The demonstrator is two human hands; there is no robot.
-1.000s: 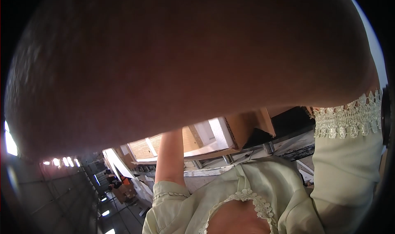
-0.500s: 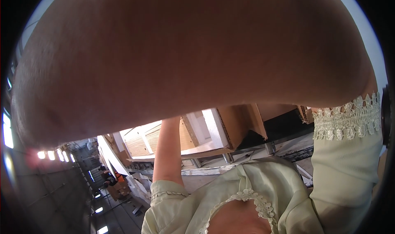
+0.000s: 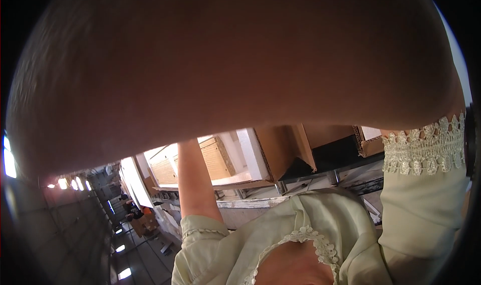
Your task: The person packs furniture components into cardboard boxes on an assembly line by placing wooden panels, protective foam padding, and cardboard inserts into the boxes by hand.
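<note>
My right forearm, blurred and very close, spans the whole upper part of the head view. Its hand does not show. From below, my left forearm reaches up over an open carton and passes behind the right arm, so my left hand is hidden. Wood-grain pieces lie in the carton beside the left forearm, with a white foam block at their right. What either hand touches or holds cannot be seen.
Brown cardboard flaps and a black sheet are right of the foam. Metal rollers line the near edge under the carton. Far left, a person is near brown boxes in a large hall.
The right forearm hangs slightly lower across the view and looks darker. My left forearm has shifted a little left, uncovering more of the wood-grain pieces. The carton appears slightly further left.
</note>
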